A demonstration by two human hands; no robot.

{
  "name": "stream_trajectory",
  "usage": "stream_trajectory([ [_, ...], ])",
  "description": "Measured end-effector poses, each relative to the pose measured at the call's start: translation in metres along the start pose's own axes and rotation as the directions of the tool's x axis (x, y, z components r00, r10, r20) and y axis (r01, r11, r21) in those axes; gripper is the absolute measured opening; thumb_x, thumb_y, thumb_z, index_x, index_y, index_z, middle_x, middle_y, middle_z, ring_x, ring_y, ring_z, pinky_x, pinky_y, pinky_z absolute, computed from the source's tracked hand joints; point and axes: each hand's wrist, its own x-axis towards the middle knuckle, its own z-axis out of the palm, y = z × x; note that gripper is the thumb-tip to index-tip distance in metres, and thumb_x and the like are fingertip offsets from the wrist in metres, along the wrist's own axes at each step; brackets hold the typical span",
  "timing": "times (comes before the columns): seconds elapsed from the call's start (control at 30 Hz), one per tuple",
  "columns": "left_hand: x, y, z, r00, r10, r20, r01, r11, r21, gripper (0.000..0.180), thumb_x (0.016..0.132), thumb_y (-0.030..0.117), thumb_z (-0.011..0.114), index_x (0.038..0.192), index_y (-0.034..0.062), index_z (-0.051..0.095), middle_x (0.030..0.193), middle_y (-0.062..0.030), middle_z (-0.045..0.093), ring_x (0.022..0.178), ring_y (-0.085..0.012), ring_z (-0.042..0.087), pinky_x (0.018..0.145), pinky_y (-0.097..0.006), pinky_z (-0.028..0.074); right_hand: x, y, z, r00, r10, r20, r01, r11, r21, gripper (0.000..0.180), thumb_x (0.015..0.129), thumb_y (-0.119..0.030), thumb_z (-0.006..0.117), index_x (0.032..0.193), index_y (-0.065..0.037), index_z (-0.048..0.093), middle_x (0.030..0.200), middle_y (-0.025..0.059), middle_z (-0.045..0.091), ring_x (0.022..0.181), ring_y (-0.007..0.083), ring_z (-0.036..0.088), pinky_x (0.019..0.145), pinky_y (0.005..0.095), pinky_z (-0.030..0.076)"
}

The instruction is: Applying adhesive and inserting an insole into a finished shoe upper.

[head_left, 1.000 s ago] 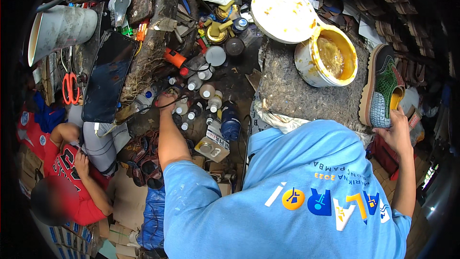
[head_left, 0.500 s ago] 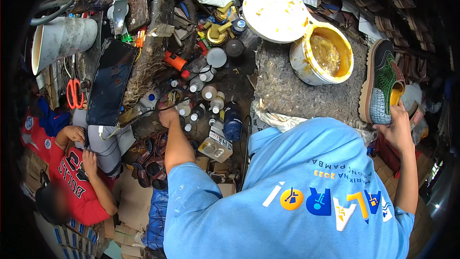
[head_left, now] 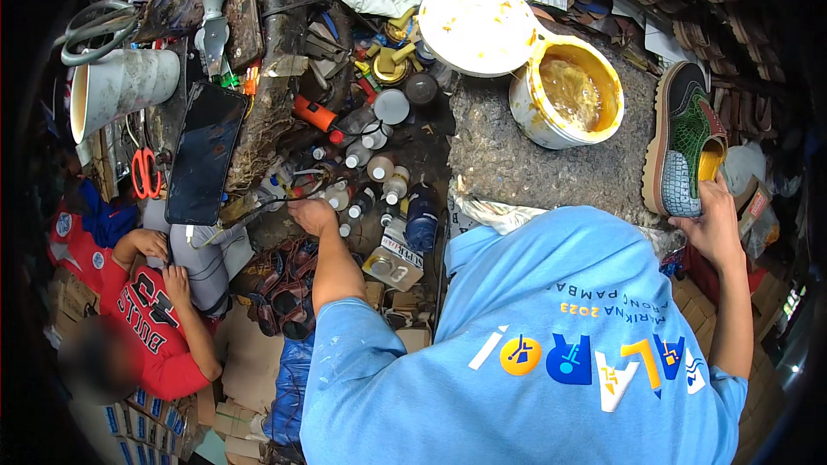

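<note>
My right hand (head_left: 711,222) grips the heel end of a shoe (head_left: 685,146) with green scaly panels, a dark toe and a tan sole edge. Its toe points away from me at the right edge of the stone-like block. Something yellow shows inside the shoe opening. My left hand (head_left: 312,215) is low at the left, beside a crowd of small bottles (head_left: 355,155) with white caps. Its fingers are bent together near a dark cable; whatever they hold is too small to make out.
An open white tub (head_left: 564,95) of amber paste stands on the rough grey block (head_left: 491,155), its smeared lid (head_left: 478,26) tilted aside. A phone (head_left: 205,155), orange-handled scissors (head_left: 145,172) and a white cup (head_left: 125,90) lie left. A person in red (head_left: 151,327) sits nearby.
My left hand has shifted slightly right and down, away from the roundish item it was beside. My right hand still holds the shoe in about the same place. The view has shifted slightly.
</note>
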Motion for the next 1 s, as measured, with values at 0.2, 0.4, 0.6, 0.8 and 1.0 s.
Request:
stream_trajectory([
  [0.2,-0.011,-0.015,-0.006,0.973,-0.073,-0.221,0.013,0.965,-0.261,0.048,0.1,0.016,0.058,0.14,-0.0065,0.042,0.132,-0.032,0.056,0.117,-0.05,0.059,0.102,-0.055,0.046,0.0,0.002,0.002,0.999,-0.024,-0.034,0.024,1.0,0.007,0.049,0.059,-0.01,0.091,0.099,0.0,0.066,0.084,0.0194,0.065,0.091,0.0422,0.064,0.118,0.0615,0.035],
  [0.4,-0.058,-0.016,-0.049,0.946,-0.278,-0.17,0.152,0.839,-0.523,0.045,0.103,0.027,0.061,0.137,-0.0017,0.051,0.117,-0.0297,0.067,0.11,-0.0493,0.064,0.093,-0.055,0.05,-0.001,0.004,0.006,0.998,-0.037,-0.043,0.037,0.999,0.017,0.048,0.059,-0.009,0.09,0.099,0.0,0.065,0.088,0.0192,0.065,0.092,0.0427,0.063,0.117,0.0598,0.037],
  [0.6,-0.161,0.005,-0.04,0.924,0.381,0.033,-0.319,0.816,-0.482,0.039,0.098,0.028,0.068,0.121,-0.0026,0.065,0.109,-0.0251,0.07,0.104,-0.0435,0.067,0.089,-0.05,0.052,-0.004,0.006,0.015,0.99,-0.034,-0.14,0.062,0.977,0.202,0.047,0.061,-0.005,0.088,0.101,0.001,0.065,0.092,0.0193,0.065,0.092,0.0433,0.061,0.087,0.0492,0.049],
  [0.8,-0.16,0.105,-0.061,0.853,0.427,0.3,-0.324,0.884,-0.339,0.03,0.102,0.028,0.059,0.118,0.0035,0.063,0.109,-0.0278,0.072,0.102,-0.0492,0.067,0.084,-0.055,0.052,-0.007,0.001,0.007,0.982,-0.098,-0.164,0.127,0.975,0.181,0.039,0.065,-0.007,0.084,0.097,-0.001,0.062,0.084,0.0172,0.062,0.086,0.04,0.062,0.077,0.048,0.047],
  [1.0,-0.153,0.127,-0.085,0.821,0.528,0.217,-0.386,0.794,-0.47,0.031,0.094,0.021,0.068,0.117,0.0028,0.061,0.104,-0.0281,0.072,0.102,-0.0457,0.069,0.087,-0.051,0.053,-0.024,-0.024,0.027,0.955,-0.173,-0.24,0.219,0.959,0.181,0.038,0.067,-0.007,0.08,0.101,-0.006,0.063,0.082,0.0089,0.064,0.087,0.0327,0.064,0.086,0.0499,0.046],
])
